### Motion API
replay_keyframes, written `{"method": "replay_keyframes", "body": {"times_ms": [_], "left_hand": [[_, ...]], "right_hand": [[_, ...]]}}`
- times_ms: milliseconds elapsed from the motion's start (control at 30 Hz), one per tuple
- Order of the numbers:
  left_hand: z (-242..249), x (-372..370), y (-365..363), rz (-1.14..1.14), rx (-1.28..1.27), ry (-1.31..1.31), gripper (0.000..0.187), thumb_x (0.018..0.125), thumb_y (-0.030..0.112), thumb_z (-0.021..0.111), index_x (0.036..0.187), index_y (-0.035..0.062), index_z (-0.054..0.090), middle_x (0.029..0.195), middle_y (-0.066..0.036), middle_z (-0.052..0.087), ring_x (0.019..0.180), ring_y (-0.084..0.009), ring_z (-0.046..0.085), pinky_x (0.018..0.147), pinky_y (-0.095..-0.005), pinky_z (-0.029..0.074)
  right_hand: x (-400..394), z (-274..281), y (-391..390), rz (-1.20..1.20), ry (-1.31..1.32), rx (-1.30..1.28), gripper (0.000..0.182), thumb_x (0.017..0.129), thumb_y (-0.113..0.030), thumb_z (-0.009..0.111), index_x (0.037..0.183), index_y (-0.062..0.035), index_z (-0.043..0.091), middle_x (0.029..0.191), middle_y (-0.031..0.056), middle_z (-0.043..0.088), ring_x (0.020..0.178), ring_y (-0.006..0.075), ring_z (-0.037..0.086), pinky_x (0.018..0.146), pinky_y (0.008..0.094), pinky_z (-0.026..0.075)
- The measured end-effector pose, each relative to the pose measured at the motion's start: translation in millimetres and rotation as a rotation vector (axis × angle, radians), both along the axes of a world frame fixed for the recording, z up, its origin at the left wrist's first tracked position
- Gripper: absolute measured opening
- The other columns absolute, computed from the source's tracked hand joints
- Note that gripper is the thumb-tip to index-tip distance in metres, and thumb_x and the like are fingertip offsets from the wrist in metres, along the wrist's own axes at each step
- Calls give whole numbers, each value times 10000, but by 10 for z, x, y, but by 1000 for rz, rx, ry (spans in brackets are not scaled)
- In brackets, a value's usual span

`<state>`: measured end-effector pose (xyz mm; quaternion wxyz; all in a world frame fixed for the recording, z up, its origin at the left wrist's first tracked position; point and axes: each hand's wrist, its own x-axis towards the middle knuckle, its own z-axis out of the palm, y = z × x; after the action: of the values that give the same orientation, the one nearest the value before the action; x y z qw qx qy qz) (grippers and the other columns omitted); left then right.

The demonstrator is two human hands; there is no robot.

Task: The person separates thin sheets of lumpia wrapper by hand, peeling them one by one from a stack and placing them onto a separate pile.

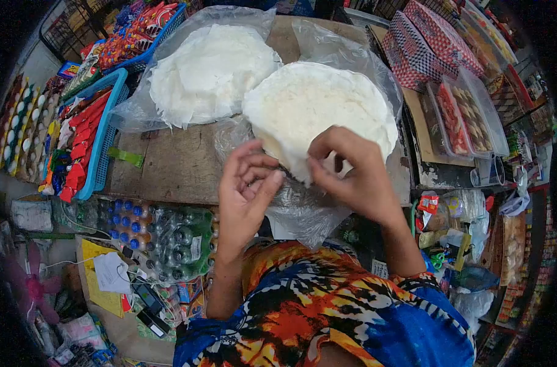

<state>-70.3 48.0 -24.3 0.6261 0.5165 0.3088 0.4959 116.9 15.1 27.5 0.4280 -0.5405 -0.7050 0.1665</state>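
Observation:
Two stacks of thin, white, round sheets lie on clear plastic on a wooden table. The left stack [211, 73] is farther from me; the right stack [327, 101] is nearer, its front edge between my hands. My right hand [352, 168] has thumb and forefinger pinched at that near edge, on a thin white sheet edge. My left hand [249, 180] is beside the left front edge, palm turned inward and fingers loosely curled, apart from each other, with nothing visible in it. Crumpled clear plastic [306, 211] hangs over the table's front edge below both hands.
Blue baskets of packets [116, 101] stand at the left, beside egg trays [25, 131]. A green strip [125, 156] lies on the wooden table [168, 165]. Checkered boxes [428, 49] and clear food containers [468, 119] are at the right. Bottles [177, 241] stand below left.

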Motion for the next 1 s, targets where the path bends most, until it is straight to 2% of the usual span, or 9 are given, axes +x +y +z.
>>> {"method": "replay_keyframes", "body": {"times_ms": [33, 100, 200, 267, 333, 400, 633, 800, 1000], "left_hand": [[-6, 13, -4, -71, -42, -30, 450, 880, -13, 630, 1287, -11, 440, 1017, -67, 588, 863, -89, 561, 781, -226, 489], [9, 24, -7, -138, -85, -62, 373, 890, 39, 661, 1221, -24, 503, 988, -57, 612, 836, -78, 567, 755, -214, 482], [52, 60, 5, -136, -15, 115, 175, 904, 142, 682, 957, -16, 630, 808, -3, 621, 729, -54, 553, 644, -190, 442], [60, 67, 47, -105, 34, 178, 157, 901, 139, 679, 897, -10, 633, 768, 4, 597, 703, -48, 522, 612, -194, 412], [56, 58, 69, -75, 81, 242, 159, 899, 136, 677, 837, -5, 635, 727, 10, 572, 678, -42, 490, 579, -197, 383], [37, 28, 72, -41, 98, 350, 227, 896, 109, 653, 714, -4, 579, 661, 13, 502, 627, -38, 401, 537, -225, 319], [-22, 19, 80, 8, 57, 278, 251, 872, 24, 603, 672, -25, 458, 684, -9, 477, 610, -44, 341, 532, -242, 294], [65, 127, 58, 58, 189, 244, 87, 820, 10, 626, 789, -67, 601, 800, -61, 551, 667, -84, 468, 589, -246, 373], [90, 159, 88, 37, 358, 376, 97, 800, 9, 624, 845, -75, 642, 816, -106, 586, 670, -155, 541, 608, -278, 417]], "right_hand": [[-35, -22, -5, 4, 2, -1, 139, 735, -17, 684, 808, -11, 566, 759, 121, 589, 721, 283, 596, 652, 358, 473], [-71, -69, -10, 44, -58, -18, 134, 762, -19, 690, 866, -29, 605, 825, 46, 621, 726, 146, 588, 576, 253, 438], [-98, -36, -39, 86, -15, -41, 128, 763, -14, 684, 862, -25, 604, 816, 55, 617, 711, 152, 580, 577, 259, 439], [-94, -27, -32, 108, -3, -51, 119, 766, -11, 682, 854, -21, 601, 801, 54, 612, 698, 149, 575, 577, 259, 439], [-69, -33, -14, 79, 44, -37, 141, 740, 4, 668, 793, -3, 537, 726, 137, 562, 646, 275, 588, 588, 339, 466], [-21, -7, 10, -14, 38, -23, 144, 740, 8, 661, 781, 4, 524, 706, 135, 548, 621, 255, 571, 575, 327, 457], [127, -40, 87, -203, 53, -80, 149, 757, -6, 644, 766, 14, 496, 660, 122, 531, 577, 213, 540, 554, 304, 441], [110, 4, 87, -98, 67, -209, 154, 770, -58, 675, 841, -2, 551, 714, 130, 570, 626, 237, 582, 607, 327, 474], [-17, -18, 163, 10, -8, -129, 245, 801, -176, 712, 987, -39, 630, 883, 155, 629, 774, 311, 634, 692, 378, 490]]}}
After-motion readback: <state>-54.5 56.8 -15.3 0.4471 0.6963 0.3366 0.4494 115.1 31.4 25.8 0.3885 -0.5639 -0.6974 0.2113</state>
